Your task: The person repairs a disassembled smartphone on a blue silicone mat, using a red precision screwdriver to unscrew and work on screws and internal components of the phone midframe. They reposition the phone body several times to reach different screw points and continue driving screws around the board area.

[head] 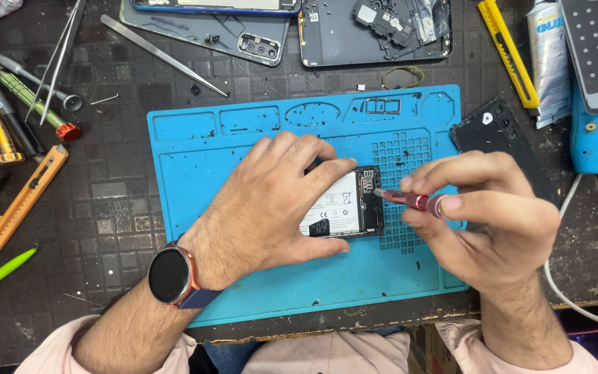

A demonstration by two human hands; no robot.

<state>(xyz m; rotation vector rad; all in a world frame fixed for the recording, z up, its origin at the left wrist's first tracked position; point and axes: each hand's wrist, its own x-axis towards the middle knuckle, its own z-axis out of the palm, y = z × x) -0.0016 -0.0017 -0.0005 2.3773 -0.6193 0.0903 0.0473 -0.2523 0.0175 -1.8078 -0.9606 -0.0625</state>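
Note:
An opened phone (346, 206) with its white battery showing lies on the blue repair mat (243, 291). My left hand (264, 204) rests over the phone's left part and holds it down with fingers and thumb. My right hand (489, 215) grips a small red screwdriver (410, 201) whose tip touches the phone's upper right corner. A round watch sits on my left wrist.
Tweezers (164, 55), several screwdrivers (8, 104) and an orange cutter (25, 197) lie at the left. Two phone back shells (375, 34) sit at the top. A black cover (500, 135), a yellow cutter (510, 52), a glue tube (547, 62) and a blue tool (593, 138) are at the right.

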